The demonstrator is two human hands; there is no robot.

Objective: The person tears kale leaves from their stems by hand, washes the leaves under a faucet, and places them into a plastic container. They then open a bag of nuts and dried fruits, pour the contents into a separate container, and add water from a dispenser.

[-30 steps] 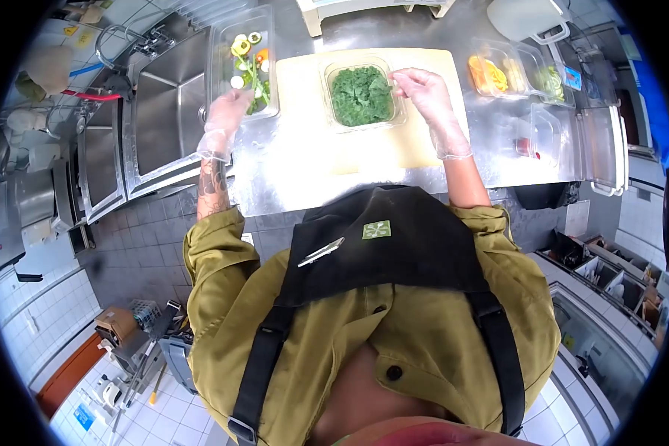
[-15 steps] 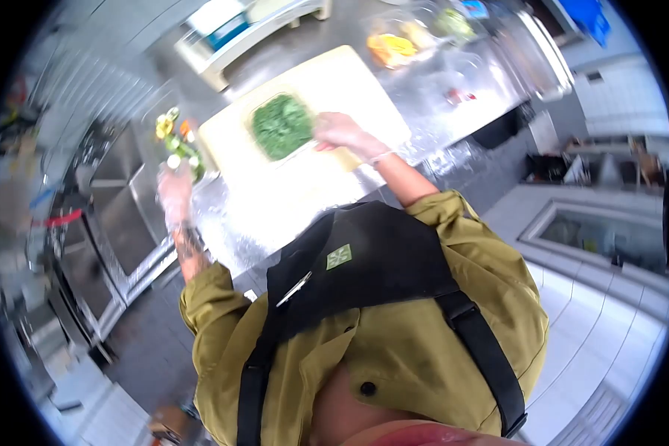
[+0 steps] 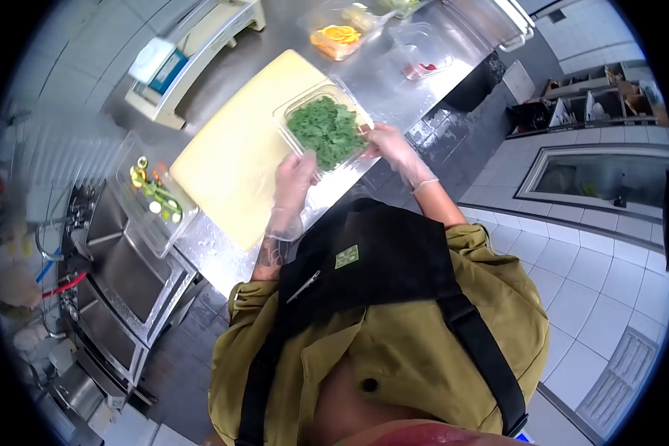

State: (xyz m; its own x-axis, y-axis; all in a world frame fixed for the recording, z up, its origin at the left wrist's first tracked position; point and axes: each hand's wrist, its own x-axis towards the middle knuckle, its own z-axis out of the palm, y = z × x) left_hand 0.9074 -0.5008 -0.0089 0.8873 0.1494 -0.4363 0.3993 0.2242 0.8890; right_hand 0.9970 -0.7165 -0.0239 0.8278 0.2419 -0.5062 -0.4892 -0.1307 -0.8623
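Fisheye bends frame edges; glove film blurs fingertips. Left hand (image 3: 293, 177): fingertips hidden behind wall of clear tub (image 3: 333, 88), grip clasping its near-left corner. Right hand (image 3: 390, 145): grip clasping right rim, thumb unclear. Tub holds greens (image 3: 325, 130), sits at near corner of cutting board (image 3: 227, 160), partly over steel tabletop (image 3: 390, 74). Half second back, left hand hovered at scrap tray (image 3: 177, 227); now on tub. Tub now closer to body.
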